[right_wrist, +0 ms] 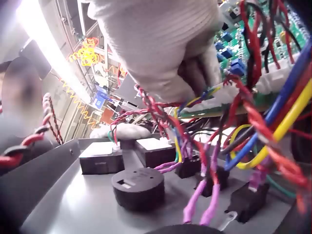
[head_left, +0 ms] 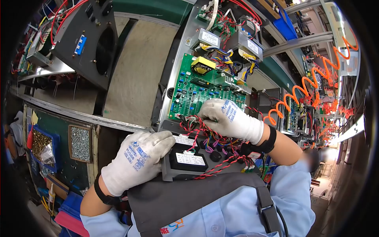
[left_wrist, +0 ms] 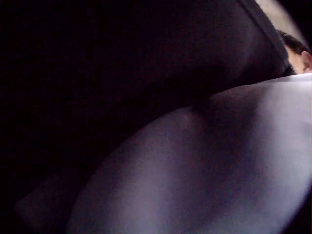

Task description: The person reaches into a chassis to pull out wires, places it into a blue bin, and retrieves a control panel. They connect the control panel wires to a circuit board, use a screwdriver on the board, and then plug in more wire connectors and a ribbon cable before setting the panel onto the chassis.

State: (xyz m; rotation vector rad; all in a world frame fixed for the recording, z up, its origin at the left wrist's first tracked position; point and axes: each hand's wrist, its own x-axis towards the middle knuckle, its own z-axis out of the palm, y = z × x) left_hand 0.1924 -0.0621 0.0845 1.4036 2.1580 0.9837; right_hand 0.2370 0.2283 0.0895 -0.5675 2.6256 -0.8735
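Observation:
A grey metal chassis (head_left: 169,173) lies before me, with a green circuit board (head_left: 189,89) in its far part. My white-gloved left hand (head_left: 138,158) rests over the chassis's left edge, its fingers beside a black labelled module (head_left: 189,160). At the board's near edge my gloved right hand (head_left: 227,118) has its fingers curled down onto a wire connector. In the right wrist view, those fingers (right_wrist: 195,68) meet the row of white connectors (right_wrist: 209,103) among twisted wires (right_wrist: 253,112); the fingertips are partly hidden. The left wrist view is mostly dark cloth.
Transformers (head_left: 209,38) with wire bundles sit at the chassis's far end. Another dark panel with a fan (head_left: 104,49) stands at the left. Bins of screws (head_left: 43,144) lie below the bench edge. A coiled orange hose (head_left: 294,98) hangs on the right.

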